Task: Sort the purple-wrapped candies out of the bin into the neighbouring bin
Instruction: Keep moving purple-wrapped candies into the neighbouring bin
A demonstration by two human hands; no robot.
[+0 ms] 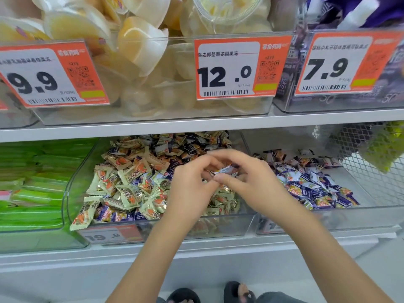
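Observation:
A clear middle bin (72,193) on the lower shelf holds mixed gold-wrapped candies (126,178) and purple-wrapped candies (135,215). The clear bin (371,217) to its right holds a loose pile of purple-wrapped candies (314,189). Both hands hover over the right part of the middle bin. My right hand (251,182) pinches a purple-wrapped candy (225,170) between thumb and fingers. My left hand (192,182) is curled beside it, its fingertips touching the same candy; what else it holds is hidden.
A bin of green packets (32,184) stands to the left. The upper shelf (196,125) carries clear bins of jelly cups (142,47) with orange price tags (236,68) overhanging the lower bins. A wire mesh basket (367,162) is at the far right.

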